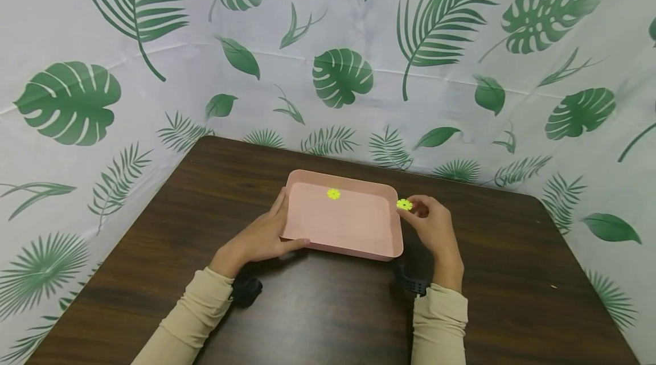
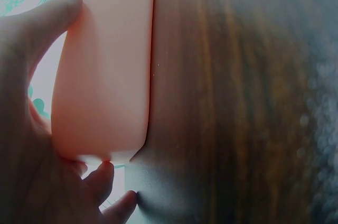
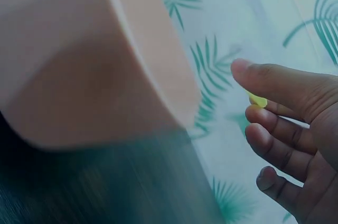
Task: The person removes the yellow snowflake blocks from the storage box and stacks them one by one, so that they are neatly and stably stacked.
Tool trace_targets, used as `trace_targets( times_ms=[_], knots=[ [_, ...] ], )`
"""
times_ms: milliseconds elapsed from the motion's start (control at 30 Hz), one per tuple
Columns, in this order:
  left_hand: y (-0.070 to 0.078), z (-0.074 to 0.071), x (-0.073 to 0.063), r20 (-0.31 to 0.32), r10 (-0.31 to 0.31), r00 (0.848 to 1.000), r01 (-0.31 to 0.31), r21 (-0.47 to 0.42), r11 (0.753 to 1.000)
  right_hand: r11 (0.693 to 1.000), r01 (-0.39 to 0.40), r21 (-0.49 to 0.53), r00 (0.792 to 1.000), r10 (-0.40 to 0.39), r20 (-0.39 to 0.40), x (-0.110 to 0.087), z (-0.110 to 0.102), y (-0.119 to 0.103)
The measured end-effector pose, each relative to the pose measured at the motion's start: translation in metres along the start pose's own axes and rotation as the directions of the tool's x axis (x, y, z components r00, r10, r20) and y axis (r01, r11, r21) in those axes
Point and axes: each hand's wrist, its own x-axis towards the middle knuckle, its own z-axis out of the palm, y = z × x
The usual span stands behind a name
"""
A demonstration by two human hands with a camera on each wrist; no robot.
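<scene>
A shallow pink tray (image 1: 338, 220) with rounded corners lies on the table. My left hand (image 1: 261, 238) holds its near left corner, with the thumb over the front rim and the fingers against the left wall. Inside the tray, toward the back, is a yellow flower-shaped piece (image 1: 330, 195). Just by the tray's right rim, my right hand (image 1: 434, 227) pinches a second yellow flower-shaped piece (image 1: 401, 204) between thumb and fingers. In the right wrist view only a bit of that held piece (image 3: 257, 100) shows behind the thumb.
The dark wood-grain table (image 1: 328, 314) runs back to a white curtain (image 1: 287, 80) printed with green leaves. Black straps (image 1: 412, 284) sit at both wrists, below beige sleeves (image 1: 441, 319). A tiny pale speck (image 1: 553, 286) lies on the table's right side.
</scene>
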Motion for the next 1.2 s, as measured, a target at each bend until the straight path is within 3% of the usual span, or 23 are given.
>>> trace_targets(
  times_ms=[200,500,1200],
  knots=[
    [0.000,-0.001,0.000,0.002,-0.003,1.000,0.003,0.002,1.000,0.997,-0.079,0.023,0.994,0.081,-0.079,-0.008,-0.018,0.020],
    [0.000,-0.001,0.000,0.002,0.005,1.000,-0.005,0.006,1.000,0.967,-0.251,0.049,0.959,0.255,-0.122,-0.025,-0.040,0.055],
    [-0.001,0.002,0.001,-0.007,0.014,1.000,-0.014,0.022,1.000,0.966,-0.258,0.026,0.964,0.260,-0.063,-0.031,-0.031,0.086]
  ],
)
